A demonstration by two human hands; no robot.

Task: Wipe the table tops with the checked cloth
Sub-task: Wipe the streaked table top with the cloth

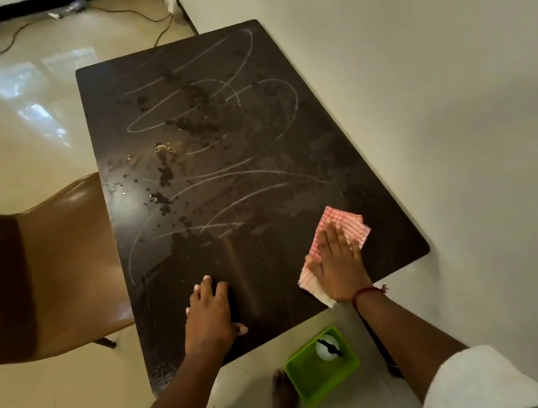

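Partly hidden — checked cloth (343, 228) lies under the flat right hand (338, 263).

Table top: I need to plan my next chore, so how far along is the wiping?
Barely begun. The near strip by the left hand looks clearer. The right hand presses the checked cloth flat on the table near its right corner. White scribbles and dark spots cover the rest.

floor (14, 170): glossy cream tile w/ window glare | wall (450, 74): plain white | brown chair (62, 267) left
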